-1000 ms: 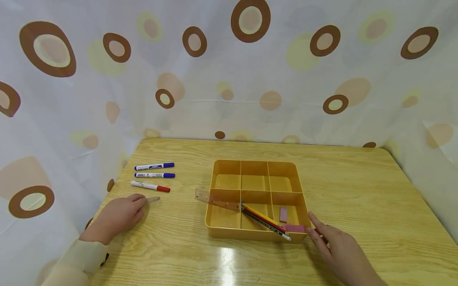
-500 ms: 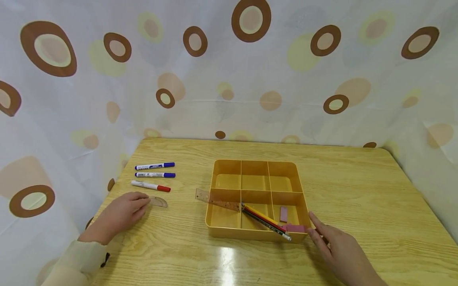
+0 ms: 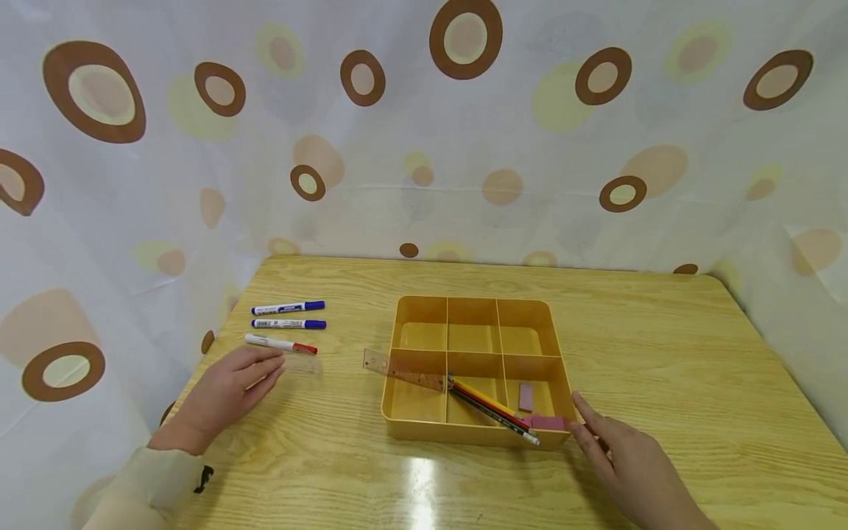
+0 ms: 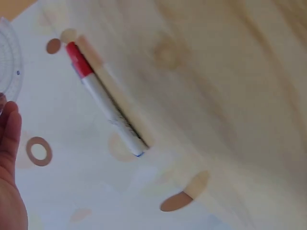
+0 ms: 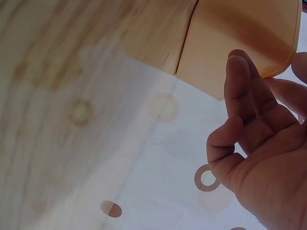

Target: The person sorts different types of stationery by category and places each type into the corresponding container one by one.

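Observation:
My left hand [image 3: 228, 386] pinches the edge of a clear protractor [image 3: 306, 364], whose far side overlaps the red-capped marker [image 3: 268, 341] in the head view. Part of the protractor [image 4: 10, 60] also shows at the left wrist view's edge, above the fingers. At the front right corner of a yellow-orange compartment tray [image 3: 464, 433], my right hand [image 3: 626, 460] rests its index finger along the side wall and its thumb near the front corner. From the right wrist, the little finger [image 5: 223, 143] looks bent and stands away from the tray.
Two blue-capped markers [image 3: 288, 324] lie behind the red one. A clear ruler [image 3: 376, 361] juts over the tray's left wall. Several pencils [image 3: 486, 401] lean across its front compartments beside pink erasers [image 3: 548, 423]. A patterned cloth [image 3: 371, 140] surrounds the wooden table [image 3: 318, 456].
My left hand has brought the protractor slightly right and toward the red-capped marker, and more of the protractor shows than a second ago. My right hand and the tray stay put.

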Demonstrator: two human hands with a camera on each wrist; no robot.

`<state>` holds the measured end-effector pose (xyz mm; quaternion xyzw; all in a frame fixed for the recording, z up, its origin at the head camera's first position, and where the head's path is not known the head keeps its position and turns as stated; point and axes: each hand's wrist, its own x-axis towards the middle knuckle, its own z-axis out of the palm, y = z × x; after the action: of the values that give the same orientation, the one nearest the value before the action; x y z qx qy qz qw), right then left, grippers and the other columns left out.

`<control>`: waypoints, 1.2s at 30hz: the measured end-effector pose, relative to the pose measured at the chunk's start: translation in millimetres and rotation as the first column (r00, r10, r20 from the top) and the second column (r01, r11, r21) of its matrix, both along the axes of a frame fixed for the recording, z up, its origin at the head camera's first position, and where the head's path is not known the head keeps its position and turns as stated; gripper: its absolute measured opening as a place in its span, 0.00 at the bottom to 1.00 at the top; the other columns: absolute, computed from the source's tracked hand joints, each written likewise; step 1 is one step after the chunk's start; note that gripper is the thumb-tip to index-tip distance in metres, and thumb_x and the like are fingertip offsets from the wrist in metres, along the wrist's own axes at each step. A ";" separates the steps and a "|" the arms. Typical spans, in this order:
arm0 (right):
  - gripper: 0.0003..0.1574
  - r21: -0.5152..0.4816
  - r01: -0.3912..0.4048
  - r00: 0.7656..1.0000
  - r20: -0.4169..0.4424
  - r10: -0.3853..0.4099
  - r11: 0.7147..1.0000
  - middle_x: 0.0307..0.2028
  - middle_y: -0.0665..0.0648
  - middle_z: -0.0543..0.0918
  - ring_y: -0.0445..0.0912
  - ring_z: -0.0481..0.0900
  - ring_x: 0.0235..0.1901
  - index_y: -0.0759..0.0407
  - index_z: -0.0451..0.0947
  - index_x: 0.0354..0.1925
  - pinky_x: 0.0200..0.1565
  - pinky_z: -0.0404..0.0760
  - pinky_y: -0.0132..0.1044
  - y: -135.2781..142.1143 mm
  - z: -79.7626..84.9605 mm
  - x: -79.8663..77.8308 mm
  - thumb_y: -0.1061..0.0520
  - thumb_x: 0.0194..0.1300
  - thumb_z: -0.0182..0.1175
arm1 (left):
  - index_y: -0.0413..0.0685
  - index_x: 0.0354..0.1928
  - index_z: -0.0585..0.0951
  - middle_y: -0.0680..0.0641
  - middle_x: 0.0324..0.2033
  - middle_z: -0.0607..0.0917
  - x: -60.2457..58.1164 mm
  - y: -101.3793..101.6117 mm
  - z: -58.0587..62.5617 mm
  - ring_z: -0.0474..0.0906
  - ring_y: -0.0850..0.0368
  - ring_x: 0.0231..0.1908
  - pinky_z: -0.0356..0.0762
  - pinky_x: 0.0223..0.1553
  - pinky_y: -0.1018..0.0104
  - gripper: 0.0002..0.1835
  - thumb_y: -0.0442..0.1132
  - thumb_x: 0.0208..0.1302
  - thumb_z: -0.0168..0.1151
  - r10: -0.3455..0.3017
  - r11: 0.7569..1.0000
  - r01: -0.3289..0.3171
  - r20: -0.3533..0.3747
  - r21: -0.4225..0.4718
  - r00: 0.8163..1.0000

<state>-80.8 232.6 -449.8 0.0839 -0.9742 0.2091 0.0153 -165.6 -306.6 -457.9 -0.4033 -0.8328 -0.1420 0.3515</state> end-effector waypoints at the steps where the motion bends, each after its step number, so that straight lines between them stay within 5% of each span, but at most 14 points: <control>1: 0.33 -0.001 -0.001 1.000 0.000 0.001 1.000 0.47 0.58 0.85 0.41 0.71 0.29 0.59 0.67 0.68 0.31 0.72 0.35 0.1 -0.1 0.1 0.42 0.74 0.50 | 0.36 0.38 0.87 0.43 0.37 0.85 0.1 3.3 3.0 0.82 0.50 0.35 0.80 0.36 0.61 0.23 0.48 0.74 0.50 -0.018 1.000 0.018 -0.027 0.022 0.999; 11: 0.32 0.007 -0.019 0.998 -0.059 0.019 1.000 0.30 0.44 0.83 0.37 0.68 0.26 0.59 0.68 0.67 0.30 0.70 0.33 1.9 -1.3 0.1 0.43 0.74 0.51 | 0.37 0.38 0.87 0.39 0.36 0.86 9.2 49.7 39.6 0.83 0.46 0.32 0.80 0.33 0.65 0.12 0.37 0.69 0.58 -0.194 0.959 0.229 -0.205 0.164 0.959; 17: 0.30 -0.006 -0.028 0.995 -0.099 0.027 1.000 0.21 0.39 0.75 0.34 0.63 0.21 0.60 0.70 0.66 0.28 0.66 0.30 2.5 -2.7 0.7 0.45 0.74 0.51 | 0.35 0.36 0.87 0.39 0.35 0.86 20.1 73.8 50.8 0.83 0.47 0.32 0.81 0.38 0.65 0.11 0.36 0.68 0.59 -0.223 0.949 0.265 -0.230 0.172 0.947; 27: 0.28 -0.027 -0.057 0.988 -0.146 0.053 0.998 0.41 0.53 0.86 0.33 0.66 0.24 0.63 0.71 0.64 0.28 0.68 0.29 1.8 -2.7 1.3 0.50 0.73 0.54 | 0.37 0.40 0.87 0.41 0.39 0.86 31.1 101.6 44.0 0.83 0.50 0.36 0.81 0.38 0.59 0.12 0.38 0.70 0.58 -0.242 0.961 0.258 -0.151 0.098 0.959; 36: 0.28 -0.016 -0.038 0.991 -0.126 0.035 0.999 0.38 0.52 0.86 0.33 0.58 0.18 0.62 0.71 0.64 0.25 0.63 0.28 1.4 -2.8 0.7 0.49 0.73 0.54 | 0.40 0.45 0.86 0.42 0.43 0.85 26.7 123.4 27.1 0.83 0.50 0.39 0.82 0.40 0.60 0.10 0.37 0.68 0.60 -0.264 0.960 0.271 -0.108 0.063 0.959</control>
<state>-80.1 234.0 -452.6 0.1146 -0.9676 0.2126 0.0735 -138.9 -183.2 -430.8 -0.5049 -0.7462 -0.2003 0.3849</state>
